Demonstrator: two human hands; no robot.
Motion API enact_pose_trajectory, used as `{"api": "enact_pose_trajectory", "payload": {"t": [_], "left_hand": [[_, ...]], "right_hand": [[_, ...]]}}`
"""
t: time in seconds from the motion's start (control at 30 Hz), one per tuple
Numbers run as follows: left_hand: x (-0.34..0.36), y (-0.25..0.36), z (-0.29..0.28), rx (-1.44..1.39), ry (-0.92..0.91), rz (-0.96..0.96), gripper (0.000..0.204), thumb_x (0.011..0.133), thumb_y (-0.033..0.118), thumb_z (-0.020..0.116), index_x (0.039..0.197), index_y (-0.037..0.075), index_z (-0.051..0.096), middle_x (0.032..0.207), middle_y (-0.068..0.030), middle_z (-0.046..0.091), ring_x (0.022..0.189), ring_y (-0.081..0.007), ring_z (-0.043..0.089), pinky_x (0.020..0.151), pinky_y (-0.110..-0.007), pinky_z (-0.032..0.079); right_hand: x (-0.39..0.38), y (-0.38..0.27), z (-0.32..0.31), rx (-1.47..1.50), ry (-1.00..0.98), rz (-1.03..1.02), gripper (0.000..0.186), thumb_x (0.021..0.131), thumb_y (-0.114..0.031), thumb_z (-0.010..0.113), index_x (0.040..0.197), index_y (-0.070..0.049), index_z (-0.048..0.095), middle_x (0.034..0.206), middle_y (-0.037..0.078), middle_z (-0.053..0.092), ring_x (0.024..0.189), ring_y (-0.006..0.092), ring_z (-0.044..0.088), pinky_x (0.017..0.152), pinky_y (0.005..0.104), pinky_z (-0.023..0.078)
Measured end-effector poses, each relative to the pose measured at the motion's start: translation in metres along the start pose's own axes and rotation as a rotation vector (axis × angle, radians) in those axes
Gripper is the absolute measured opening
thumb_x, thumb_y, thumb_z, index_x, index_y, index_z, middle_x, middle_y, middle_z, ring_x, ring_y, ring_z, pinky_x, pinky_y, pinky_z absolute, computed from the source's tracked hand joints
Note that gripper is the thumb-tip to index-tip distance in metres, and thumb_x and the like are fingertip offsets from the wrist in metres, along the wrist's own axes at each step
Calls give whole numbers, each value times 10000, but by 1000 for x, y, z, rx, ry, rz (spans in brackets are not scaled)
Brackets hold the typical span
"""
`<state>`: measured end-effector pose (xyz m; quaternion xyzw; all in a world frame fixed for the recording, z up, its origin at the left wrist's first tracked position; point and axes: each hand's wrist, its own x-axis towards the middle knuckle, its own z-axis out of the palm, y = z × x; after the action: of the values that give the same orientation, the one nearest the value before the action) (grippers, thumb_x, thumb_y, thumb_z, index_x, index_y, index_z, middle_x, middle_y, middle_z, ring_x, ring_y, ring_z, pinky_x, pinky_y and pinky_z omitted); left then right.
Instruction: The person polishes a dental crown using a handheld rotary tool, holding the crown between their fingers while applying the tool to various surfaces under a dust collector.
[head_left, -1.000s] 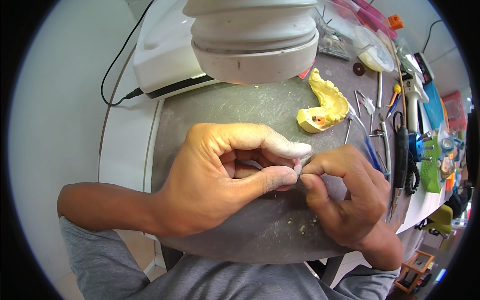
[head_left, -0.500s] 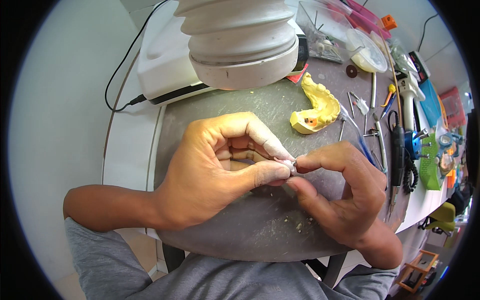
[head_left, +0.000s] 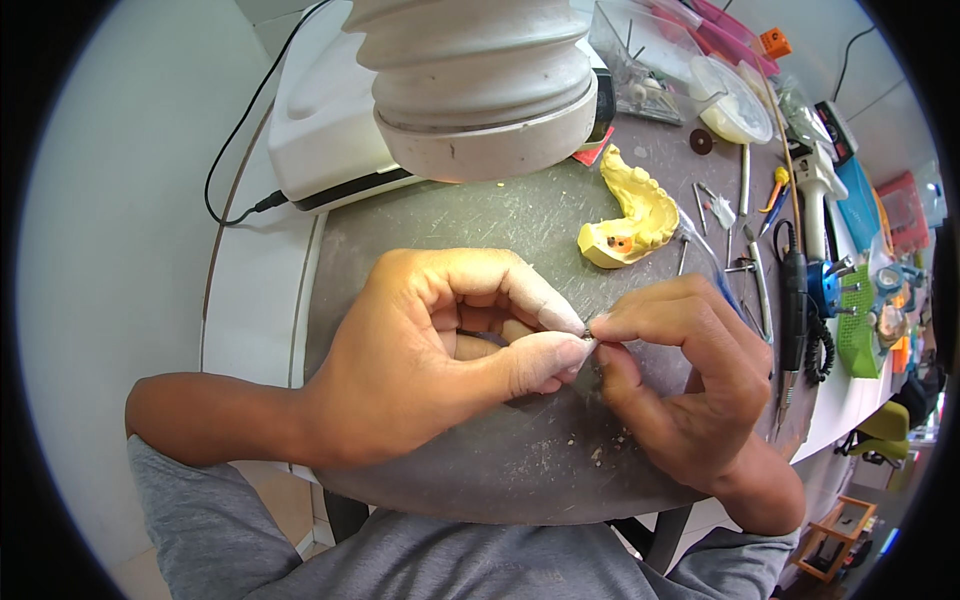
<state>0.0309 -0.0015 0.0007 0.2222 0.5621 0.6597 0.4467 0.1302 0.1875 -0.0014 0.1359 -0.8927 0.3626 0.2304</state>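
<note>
My left hand [head_left: 425, 355] is closed in a pinch, thumb against index finger, both dusted white. Its fingertips meet those of my right hand [head_left: 690, 375] above the table. Between them shows only a tiny dark piece [head_left: 588, 335]; the rest is covered by the fingers, and I cannot make out its kind. My right hand's index fingertip presses at that piece, with the thumb bent just below. Beyond my hands a yellow dental cast [head_left: 645, 212] stands on the grey table, a reddish-orange patch with dark spots at its near end.
A white ribbed suction hose [head_left: 480, 110] hangs over the table's far side, beside a white machine [head_left: 335, 120]. Along the right lie a black handpiece [head_left: 793, 310], several slim tools and a brush. A clear bin [head_left: 650, 60] and a round tub [head_left: 735, 105] stand behind.
Both hands' fingertips have drawn closer together. The whitish piece that showed between my left fingertips is now almost wholly covered. My left hand has dipped slightly toward me.
</note>
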Motion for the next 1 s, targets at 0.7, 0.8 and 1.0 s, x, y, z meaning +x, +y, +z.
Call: {"api": "enact_pose_trajectory", "payload": {"t": [0.7, 0.8, 1.0], "left_hand": [[3, 4, -7, -11, 19, 43, 236, 883, -23, 616, 1116, -49, 591, 1071, -140, 634, 995, -203, 655, 861, -269, 564], [4, 3, -5, -44, 56, 41, 223, 897, -23, 596, 1119, -45, 589, 1058, -145, 639, 1003, -211, 654, 871, -273, 563], [6, 7, -4, -108, 58, 8, 210, 910, -9, 590, 1117, -47, 584, 1062, -164, 635, 1020, -235, 655, 876, -281, 568]], "right_hand": [[-106, 30, -146, -799, 50, 875, 390, 897, -285, 669, 717, -1, 472, 579, 0, 364, 567, 83, 322, 497, 274, 256], [-106, 38, -147, -682, 70, 862, 384, 901, -278, 664, 714, -3, 473, 573, -6, 339, 560, 81, 292, 488, 281, 230], [-104, 38, -137, -602, 84, 776, 393, 890, -281, 677, 697, -5, 475, 556, -19, 354, 544, 62, 299, 479, 272, 226]]}}
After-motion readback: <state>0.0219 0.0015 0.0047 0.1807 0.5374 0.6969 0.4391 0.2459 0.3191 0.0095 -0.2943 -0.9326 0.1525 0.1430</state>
